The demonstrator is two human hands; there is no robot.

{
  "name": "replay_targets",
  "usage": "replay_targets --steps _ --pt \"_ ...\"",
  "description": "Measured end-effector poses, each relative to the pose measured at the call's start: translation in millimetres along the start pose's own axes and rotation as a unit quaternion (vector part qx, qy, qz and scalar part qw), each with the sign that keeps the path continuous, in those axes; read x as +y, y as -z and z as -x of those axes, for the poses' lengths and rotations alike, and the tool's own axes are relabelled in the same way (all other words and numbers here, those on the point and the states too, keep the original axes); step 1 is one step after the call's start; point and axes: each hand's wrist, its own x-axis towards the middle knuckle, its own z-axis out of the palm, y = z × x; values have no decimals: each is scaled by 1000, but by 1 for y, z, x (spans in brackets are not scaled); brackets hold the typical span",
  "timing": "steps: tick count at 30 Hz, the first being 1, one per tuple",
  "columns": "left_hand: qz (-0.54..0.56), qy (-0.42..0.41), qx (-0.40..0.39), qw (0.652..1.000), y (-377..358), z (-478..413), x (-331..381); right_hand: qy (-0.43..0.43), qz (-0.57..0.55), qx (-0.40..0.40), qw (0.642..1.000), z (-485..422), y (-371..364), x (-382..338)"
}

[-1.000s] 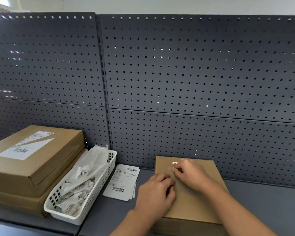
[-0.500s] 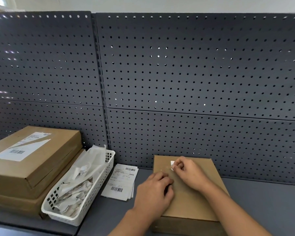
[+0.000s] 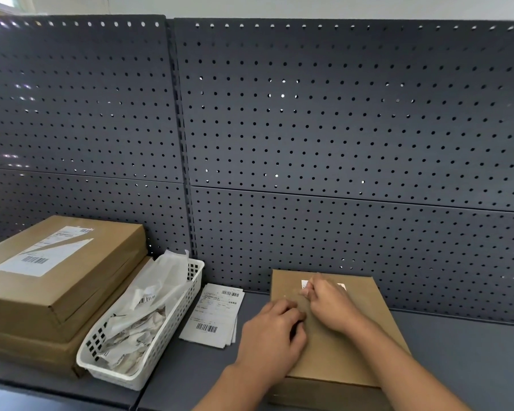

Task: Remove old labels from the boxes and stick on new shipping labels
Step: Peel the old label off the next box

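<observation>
1. A flat brown cardboard box [image 3: 347, 345] lay on the dark grey shelf [image 3: 472, 351] at 5 o'clock in the view, its long axis running along the 6-to-12 line, far end toward the grey perforated back panel [image 3: 339, 129].
2. The left hand [image 3: 272, 336] rested on the lid's 9 o'clock edge, fingers curled under, holding nothing visible.
3. The right hand [image 3: 330, 304] pinched a torn white label remnant [image 3: 304, 283] near the lid's 12 o'clock end (another scrap showed just past its knuckles).
4. A loose stack of white barcoded shipping labels [image 3: 212, 314] lay at the box's 9 o'clock, beside a white plastic lattice basket [image 3: 149, 360] of crumpled peelings.
5. Two stacked brown boxes [image 3: 80, 292] sat further toward 9 o'clock.
</observation>
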Motion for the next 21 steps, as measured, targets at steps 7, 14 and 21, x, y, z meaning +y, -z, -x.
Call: replay_targets --steps 7,14,21 --pt "2 2 3 1000 0 1 -1 -14 -107 30 994 4 6 7" --pt "-8 -6 13 1000 -1 0 -1 -15 -143 26 989 -2 9 12" --pt "-21 -10 13 1000 0 -1 1 20 -85 36 996 -9 3 19"
